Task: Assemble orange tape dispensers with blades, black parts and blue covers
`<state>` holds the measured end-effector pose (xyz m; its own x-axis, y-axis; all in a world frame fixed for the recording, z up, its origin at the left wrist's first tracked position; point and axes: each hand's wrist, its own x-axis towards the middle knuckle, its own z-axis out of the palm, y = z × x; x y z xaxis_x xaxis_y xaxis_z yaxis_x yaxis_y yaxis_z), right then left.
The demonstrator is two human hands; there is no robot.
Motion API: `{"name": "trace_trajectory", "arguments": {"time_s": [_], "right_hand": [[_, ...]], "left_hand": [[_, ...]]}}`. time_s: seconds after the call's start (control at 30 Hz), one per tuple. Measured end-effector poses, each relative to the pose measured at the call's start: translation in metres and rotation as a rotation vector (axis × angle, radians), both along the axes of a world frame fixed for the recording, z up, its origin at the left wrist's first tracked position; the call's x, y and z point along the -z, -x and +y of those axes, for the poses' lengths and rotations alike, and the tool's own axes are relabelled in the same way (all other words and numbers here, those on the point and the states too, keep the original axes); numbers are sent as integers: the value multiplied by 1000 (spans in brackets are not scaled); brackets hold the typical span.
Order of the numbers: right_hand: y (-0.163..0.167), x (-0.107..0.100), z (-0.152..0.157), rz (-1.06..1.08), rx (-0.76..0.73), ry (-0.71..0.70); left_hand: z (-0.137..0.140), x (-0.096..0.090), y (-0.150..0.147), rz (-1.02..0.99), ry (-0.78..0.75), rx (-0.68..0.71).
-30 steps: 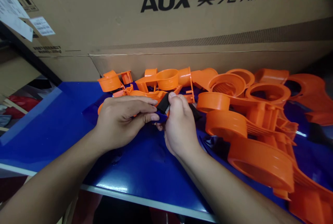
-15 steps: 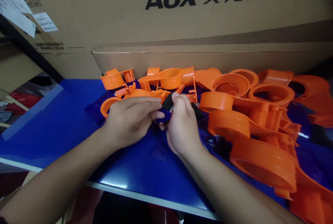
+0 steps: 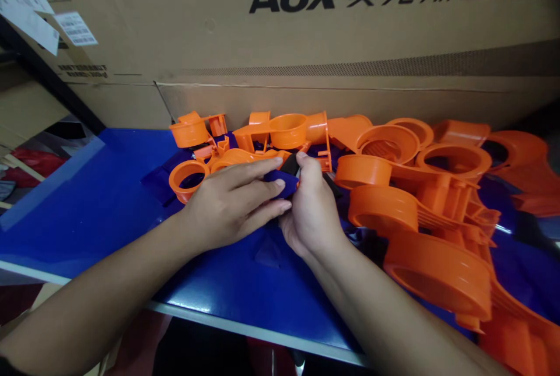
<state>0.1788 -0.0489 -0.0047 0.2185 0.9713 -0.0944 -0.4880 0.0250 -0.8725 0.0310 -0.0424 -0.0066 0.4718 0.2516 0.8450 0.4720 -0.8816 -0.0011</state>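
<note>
Upper left: paper labels (image 3: 76,28), sitting on a large cardboard box (image 3: 144,20) that is spanning the back.

Left: blue tabletop (image 3: 105,201), running toward the middle.

Left of centre: orange ring part (image 3: 189,131), lying near the box.

Centre: your left hand (image 3: 234,204), fingers now spreading over a small blue piece (image 3: 286,183) instead of pinching its edge; you cannot tell if they are gripping. More of its face is showing, suggesting you are pressing or seating it.

Just right: black piece (image 3: 289,164), meeting the blue one; your right hand (image 3: 312,204) is closing firmly around it, thumb on top, probably steadying it.

Right side: orange ringed parts (image 3: 437,271), lying heaped, untouched.
</note>
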Motion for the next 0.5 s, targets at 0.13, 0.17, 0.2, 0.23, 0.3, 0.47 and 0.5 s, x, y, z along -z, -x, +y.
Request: {"name": "trace_trajectory", "arguments": {"time_s": [0.13,0.17,0.2,0.23,0.3,0.47,0.5], "right_hand": [[-2,-2,0,107,-63,83],[-2,-2,-1,107,-61,86],[-2,-3,-1,104,-60,86],[-1,-3,-1,102,-56,84],[-1,-3,-1,100,-48,79],[2,-3,-1,106,-16,74],[2,-2,-1,107,-7,74]], "left_hand": [[0,3,-1,-25,33,-8],[0,4,-1,-34,43,-5],[0,4,-1,-43,53,-1],[0,4,-1,-53,62,3],[-1,3,-1,-68,79,5],[-2,2,-3,-90,91,-25],[-2,3,-4,-94,89,-29]]}}
